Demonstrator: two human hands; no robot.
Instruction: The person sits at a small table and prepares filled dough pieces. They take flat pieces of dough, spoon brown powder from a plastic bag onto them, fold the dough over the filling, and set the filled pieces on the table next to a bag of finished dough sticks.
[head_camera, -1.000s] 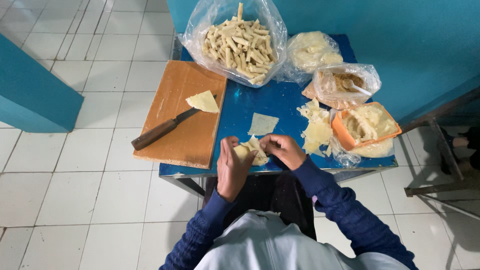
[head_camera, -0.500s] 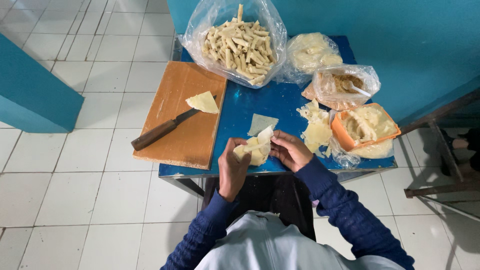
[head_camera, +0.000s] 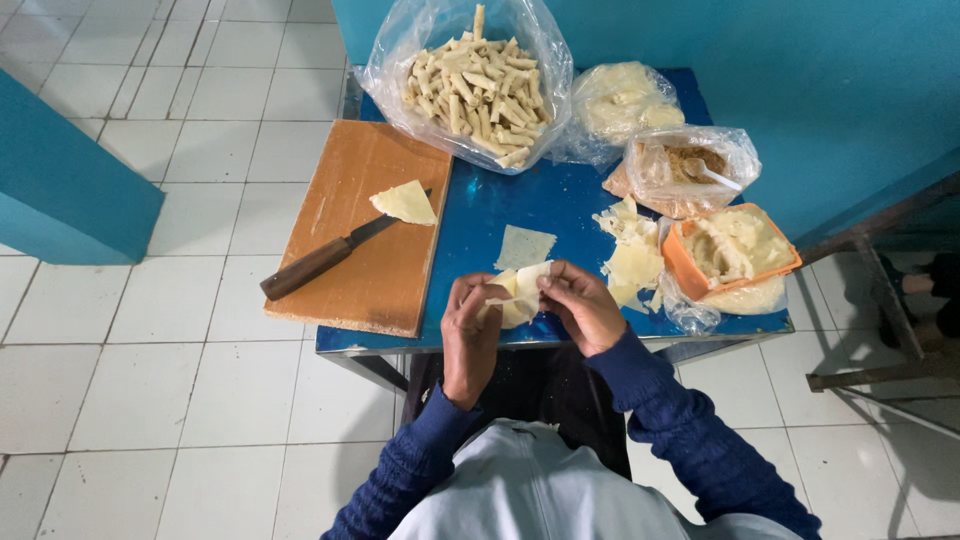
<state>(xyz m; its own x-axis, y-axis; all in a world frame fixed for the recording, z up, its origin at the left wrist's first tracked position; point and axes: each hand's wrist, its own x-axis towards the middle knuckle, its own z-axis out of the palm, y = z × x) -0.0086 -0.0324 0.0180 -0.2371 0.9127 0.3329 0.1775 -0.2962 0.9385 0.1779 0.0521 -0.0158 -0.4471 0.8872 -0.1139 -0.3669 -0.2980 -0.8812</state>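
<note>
Both hands meet over the near edge of the small blue table (head_camera: 470, 215). My left hand (head_camera: 470, 330) and my right hand (head_camera: 583, 308) together pinch a pale, thin wrapper sheet (head_camera: 522, 290), partly folded between the fingers. Just beyond it a single flat wrapper (head_camera: 525, 247) lies on the table. A loose pile of more wrappers (head_camera: 630, 250) sits to the right of my hands.
A wooden cutting board (head_camera: 355, 230) at left carries a wood-handled knife (head_camera: 325, 260) and a triangular wrapper piece (head_camera: 405, 202). At the back, a clear bag of rolled sticks (head_camera: 475, 85), two smaller bags (head_camera: 625, 100) (head_camera: 685, 165), and an orange tub of filling (head_camera: 735, 250).
The wrapper in my hands has been lifted and folded further, with my fingers closing in around it. Nothing else on the table has moved.
</note>
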